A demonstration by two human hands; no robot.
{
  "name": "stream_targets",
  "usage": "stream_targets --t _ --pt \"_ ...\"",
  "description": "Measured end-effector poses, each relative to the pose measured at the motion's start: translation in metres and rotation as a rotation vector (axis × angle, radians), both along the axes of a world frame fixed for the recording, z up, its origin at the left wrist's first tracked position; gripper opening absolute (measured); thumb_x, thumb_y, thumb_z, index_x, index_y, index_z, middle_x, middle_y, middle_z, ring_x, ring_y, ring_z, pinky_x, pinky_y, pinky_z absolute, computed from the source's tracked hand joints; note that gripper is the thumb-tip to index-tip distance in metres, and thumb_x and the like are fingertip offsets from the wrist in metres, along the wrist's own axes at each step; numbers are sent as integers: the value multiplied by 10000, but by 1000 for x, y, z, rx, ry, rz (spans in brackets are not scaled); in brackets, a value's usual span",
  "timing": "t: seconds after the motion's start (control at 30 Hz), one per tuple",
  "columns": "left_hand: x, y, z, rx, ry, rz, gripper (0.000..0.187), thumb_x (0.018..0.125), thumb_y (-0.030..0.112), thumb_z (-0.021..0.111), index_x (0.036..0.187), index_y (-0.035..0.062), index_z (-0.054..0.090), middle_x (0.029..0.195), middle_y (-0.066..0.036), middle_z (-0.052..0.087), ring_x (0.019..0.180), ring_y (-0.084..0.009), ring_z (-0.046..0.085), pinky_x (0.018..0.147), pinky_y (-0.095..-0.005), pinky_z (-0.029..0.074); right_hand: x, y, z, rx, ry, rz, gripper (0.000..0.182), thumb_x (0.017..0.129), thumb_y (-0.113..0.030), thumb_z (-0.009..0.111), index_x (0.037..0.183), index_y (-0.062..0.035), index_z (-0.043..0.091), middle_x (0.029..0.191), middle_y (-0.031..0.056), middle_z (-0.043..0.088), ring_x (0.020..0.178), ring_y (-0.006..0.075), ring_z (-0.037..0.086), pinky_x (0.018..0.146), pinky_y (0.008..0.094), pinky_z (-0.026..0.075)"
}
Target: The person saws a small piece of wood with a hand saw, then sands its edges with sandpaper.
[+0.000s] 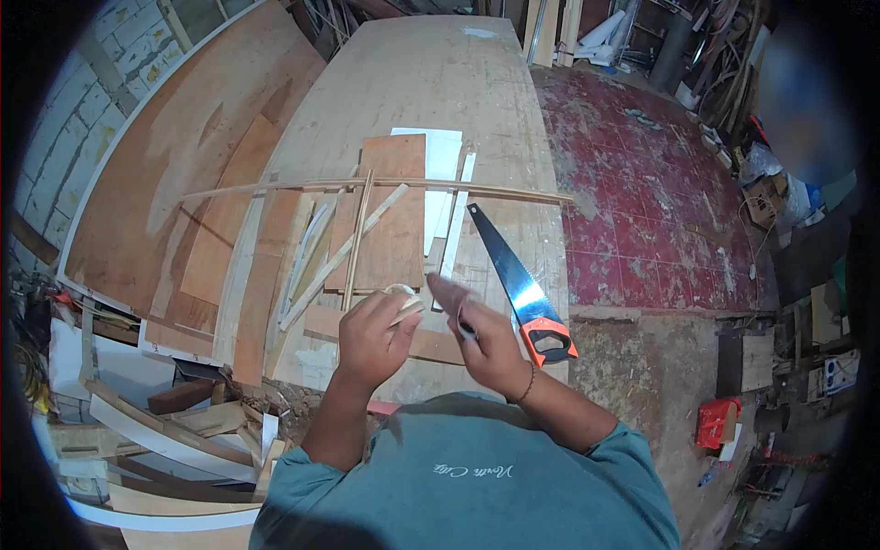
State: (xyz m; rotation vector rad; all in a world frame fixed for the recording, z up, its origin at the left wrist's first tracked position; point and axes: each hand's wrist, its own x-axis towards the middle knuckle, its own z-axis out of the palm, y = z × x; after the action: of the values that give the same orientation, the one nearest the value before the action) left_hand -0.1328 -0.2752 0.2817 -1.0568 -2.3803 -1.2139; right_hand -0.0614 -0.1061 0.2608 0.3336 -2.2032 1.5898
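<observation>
My left hand (pixel 374 341) is closed around a small pale piece (pixel 406 307) with a rounded top, held up in front of my chest. Facing it, my right hand (pixel 495 348) grips a flat, brownish blade-like tool (pixel 446 291), its broad end pointing up and left toward that piece; I cannot tell its exact kind. Right of my right hand lies a handsaw (pixel 518 280) with an orange and black handle, its blade angled away across the table. Beyond both hands rests a brown plywood panel (pixel 394 229), with thin wooden strips (pixel 358 240) crossing it.
The plywood-topped table (pixel 440 82) stretches away ahead. White board (pixel 443 170) lies partly under the panel, and a long strip (pixel 513 192) reaches past the table's right edge. Large plywood sheets (pixel 174 174) lean at left. Red tiled floor (pixel 632 202) and a red container (pixel 717 423) lie right.
</observation>
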Motion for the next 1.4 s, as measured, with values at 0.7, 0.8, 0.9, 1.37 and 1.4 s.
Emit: stream_targets --t 0.7,0.8,0.9,1.37,1.4 --pt "-13 -13 1 821 -975 -392 383 950 329 519 1112 -16 549 935 -69 554 788 -191 552 746 -294 459 25 15 1 -258 -164 -74 187 903 -22 507 1067 41 571 941 144 635 879 160 598 777 306 468" --pt "-9 -14 -11 1035 -1203 -509 422 946 298 529 1194 -42 499 1008 -116 571 844 -205 585 760 -336 491 29 10 0 -369 -153 -54 233 953 -151 529 1088 32 582 948 76 636 860 118 553 780 274 451" --pt "-5 -15 -13 1062 -1309 -563 441 971 318 465 1224 -43 477 1001 -119 563 842 -224 586 742 -348 501 31 12 -6 -316 -183 -33 227 953 -141 526 1091 29 584 952 75 639 872 122 557 789 274 449" --pt "11 -5 -17 1174 -1120 -392 399 972 356 464 1196 29 503 956 -46 506 861 -162 506 773 -309 424 34 2 -12 -579 -286 70 232 936 -129 562 1105 27 588 1061 65 634 937 136 579 832 277 461" --pt "10 -6 -20 1168 -1055 -385 389 954 337 518 1196 33 525 972 -34 527 917 -156 532 835 -299 422 34 2 -11 -688 -378 108 241 936 -136 564 1116 22 591 1071 60 634 948 130 581 839 284 467"
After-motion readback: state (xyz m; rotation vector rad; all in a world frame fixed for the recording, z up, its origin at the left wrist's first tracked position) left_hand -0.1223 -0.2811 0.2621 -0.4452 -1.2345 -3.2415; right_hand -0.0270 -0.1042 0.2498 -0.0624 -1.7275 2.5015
